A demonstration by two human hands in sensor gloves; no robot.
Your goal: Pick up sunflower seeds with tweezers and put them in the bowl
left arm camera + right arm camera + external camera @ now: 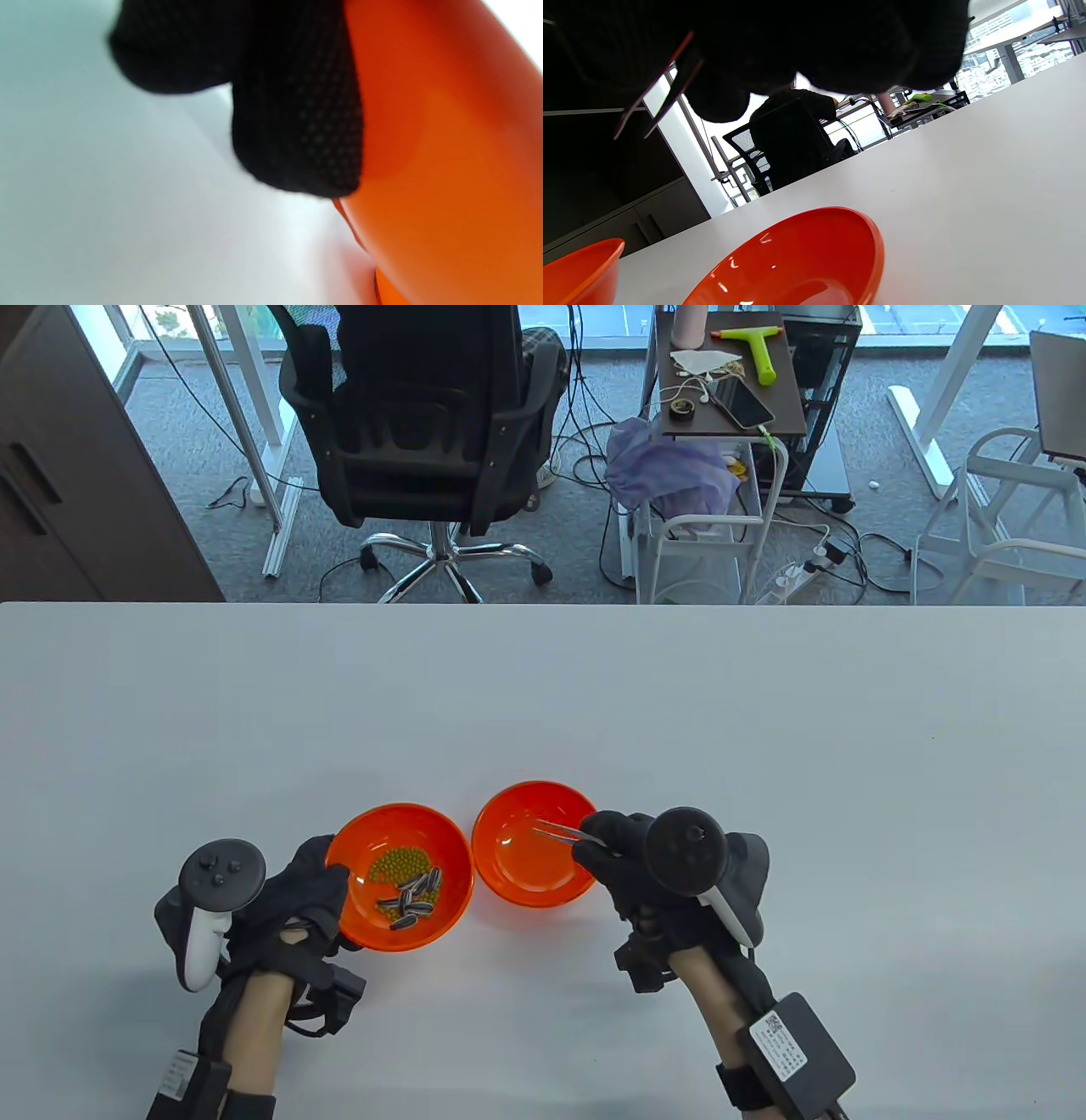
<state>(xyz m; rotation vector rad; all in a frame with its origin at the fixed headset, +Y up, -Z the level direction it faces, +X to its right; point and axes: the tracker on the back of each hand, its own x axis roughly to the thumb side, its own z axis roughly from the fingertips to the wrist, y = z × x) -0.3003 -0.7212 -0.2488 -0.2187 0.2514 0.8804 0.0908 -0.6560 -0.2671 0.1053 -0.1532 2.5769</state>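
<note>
Sunflower seeds are being kept in the left orange bowl, heaped toward its near side on and beside a patch of small green peas, so sorting has to be done inside that bowl. Its left rim is being gripped by the left hand, the gloved fingers being pressed against the outer wall, probably so that the bowl is not being pushed about while seeds are being picked. Just beside it, apparently touching, the right orange bowl is being left empty as the receiving dish; being so near, it is keeping each transfer short. Tweezers are being pinched in the right hand and held above that empty bowl, tips pointing left toward the seeds. The tips are being held slightly apart, with nothing seen between them, so no seed is judged to be carried yet.
</note>
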